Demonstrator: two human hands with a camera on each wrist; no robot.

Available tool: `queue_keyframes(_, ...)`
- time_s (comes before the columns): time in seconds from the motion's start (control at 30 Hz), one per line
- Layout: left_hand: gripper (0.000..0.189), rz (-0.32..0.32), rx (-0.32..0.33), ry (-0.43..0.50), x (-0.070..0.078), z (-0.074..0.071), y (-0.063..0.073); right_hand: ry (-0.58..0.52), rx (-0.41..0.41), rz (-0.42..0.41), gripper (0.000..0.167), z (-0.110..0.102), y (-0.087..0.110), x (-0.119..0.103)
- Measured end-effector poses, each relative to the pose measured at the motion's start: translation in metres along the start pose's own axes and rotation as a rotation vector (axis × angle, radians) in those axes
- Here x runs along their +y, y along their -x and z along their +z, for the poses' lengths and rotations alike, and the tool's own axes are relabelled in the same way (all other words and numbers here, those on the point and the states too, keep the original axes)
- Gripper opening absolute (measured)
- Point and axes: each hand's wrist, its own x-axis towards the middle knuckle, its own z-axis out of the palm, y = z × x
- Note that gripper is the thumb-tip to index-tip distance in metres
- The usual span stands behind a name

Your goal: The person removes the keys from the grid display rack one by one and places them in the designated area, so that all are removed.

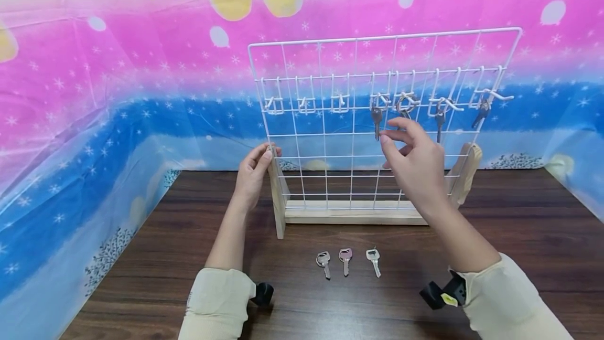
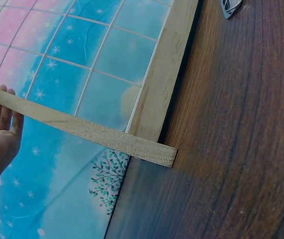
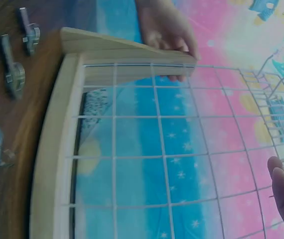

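Observation:
A white wire grid rack [image 1: 351,135] stands in a wooden base. My left hand [image 1: 252,174] grips the rack's left wooden upright [image 2: 82,124], thumb in front and fingers behind. My right hand [image 1: 417,159] is raised before the grid, its thumb and fingertips beside the lower end of a hanging key [image 1: 376,115]. Whether they touch it is unclear. That key hangs by its ring from a white hook [image 1: 382,99]. Farther right, other keys hang on hooks, including a dark key [image 1: 440,119] and an outermost key [image 1: 481,113]; one is partly hidden behind my right hand.
Three keys lie on the dark wood table [image 1: 198,245] before the rack: a silver key [image 1: 324,264], a pinkish key [image 1: 345,261] and a white-headed key [image 1: 373,262]. Bare white hooks [image 1: 306,104] line the grid's left side. A patterned cloth [image 1: 141,67] surrounds the table.

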Motion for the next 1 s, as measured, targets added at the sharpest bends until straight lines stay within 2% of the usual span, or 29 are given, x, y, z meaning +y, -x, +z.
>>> queue_keyframes(0.23, 0.033, 0.001, 0.002, -0.015, -0.002, -0.001, 0.001, 0.031, 0.053, 0.036, 0.03, 0.01, -0.012, -0.011)
queue_keyframes(0.43, 0.033, -0.003, -0.004, -0.014, -0.002, -0.001, 0.0, 0.085, 0.111, -0.018, 0.022, 0.014, -0.015, -0.017)
queue_keyframes(1.0, 0.033, 0.012, 0.001, -0.021, -0.002, -0.001, -0.001, 0.059, 0.135, -0.059, 0.021, 0.007, -0.001, -0.027)
